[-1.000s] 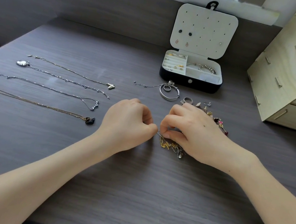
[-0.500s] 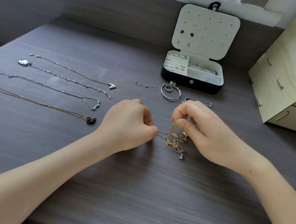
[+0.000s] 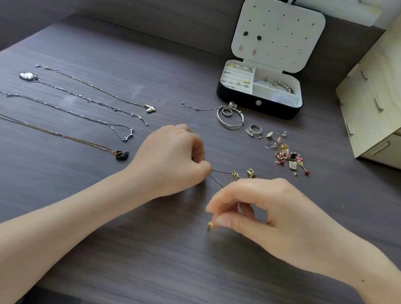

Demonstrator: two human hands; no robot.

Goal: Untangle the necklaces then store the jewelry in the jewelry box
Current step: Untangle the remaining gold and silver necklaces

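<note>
Just in front of the open jewelry box (image 3: 258, 100), a left hand (image 3: 170, 158) and right hand (image 3: 258, 210) each pinch a thin, limp gold-charmed necklace (image 3: 235, 175), a fragile chain probably best held near its ends.

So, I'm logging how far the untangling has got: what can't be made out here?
All in the head view:
- Chain between the hands: its middle runs behind the right hand, so any remaining knots are hidden.
- Left hand: its curled fingers hide the chain end.
- Gold piece pinched by the right hand: too small to identify.
- Jewelry box contents: too small.
</note>
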